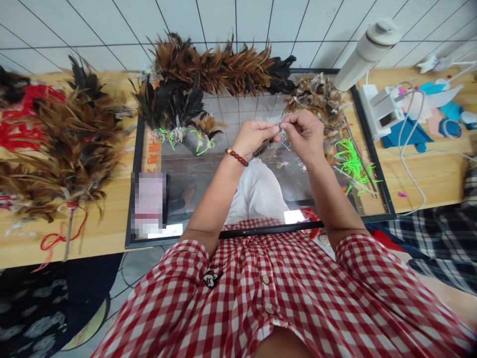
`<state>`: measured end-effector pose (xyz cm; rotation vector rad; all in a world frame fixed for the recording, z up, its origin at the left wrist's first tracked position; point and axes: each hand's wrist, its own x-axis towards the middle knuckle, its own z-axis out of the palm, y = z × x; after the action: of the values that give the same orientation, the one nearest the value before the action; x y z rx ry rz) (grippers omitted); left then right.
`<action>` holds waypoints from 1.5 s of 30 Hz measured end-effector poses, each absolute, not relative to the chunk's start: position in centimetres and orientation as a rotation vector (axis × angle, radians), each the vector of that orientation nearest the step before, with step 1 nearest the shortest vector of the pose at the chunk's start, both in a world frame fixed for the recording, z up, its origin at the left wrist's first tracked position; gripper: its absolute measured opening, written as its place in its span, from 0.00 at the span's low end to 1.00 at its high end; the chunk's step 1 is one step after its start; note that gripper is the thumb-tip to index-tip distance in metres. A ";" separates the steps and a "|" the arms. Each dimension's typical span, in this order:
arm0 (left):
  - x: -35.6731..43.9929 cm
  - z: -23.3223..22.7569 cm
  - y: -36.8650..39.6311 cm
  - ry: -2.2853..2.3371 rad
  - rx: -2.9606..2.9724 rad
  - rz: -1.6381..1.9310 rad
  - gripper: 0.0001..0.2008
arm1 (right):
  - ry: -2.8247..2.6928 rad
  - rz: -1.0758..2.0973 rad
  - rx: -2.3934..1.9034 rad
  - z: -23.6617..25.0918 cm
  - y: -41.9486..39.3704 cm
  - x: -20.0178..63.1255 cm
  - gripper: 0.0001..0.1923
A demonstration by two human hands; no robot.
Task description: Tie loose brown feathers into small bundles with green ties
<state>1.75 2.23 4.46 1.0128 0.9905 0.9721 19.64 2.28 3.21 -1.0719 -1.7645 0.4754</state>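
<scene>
My left hand point(255, 136), with a beaded bracelet at its wrist, is closed in a pinch over the glass-topped panel. Small brown feathers point(264, 149) stick out beneath its fingers. Fingertip to fingertip with it, my right hand point(306, 134) pinches too; whatever lies between its thumb and finger is too small to name. Just behind my right hand is a heap of loose brown feathers point(316, 97). To the left lie dark feather bunches point(175, 107) bound with green ties, and a small tied bunch point(206, 127).
A long feather bundle point(219, 67) lies along the wall. Green ties point(352, 159) are piled at right. A white bottle point(367, 54) and a power strip point(374, 109) stand beyond the black frame point(372, 149). Feather dusters point(70, 134) cover the table's left side.
</scene>
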 end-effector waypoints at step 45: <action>-1.4 4.2 4.3 1.266 1.121 1.156 0.11 | -2.565 0.490 -1.248 0.9 2.5 18.0 0.18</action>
<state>-1.36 4.27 4.16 1.1214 1.2658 1.1563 18.03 2.49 0.92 -1.2480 -2.5653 0.4897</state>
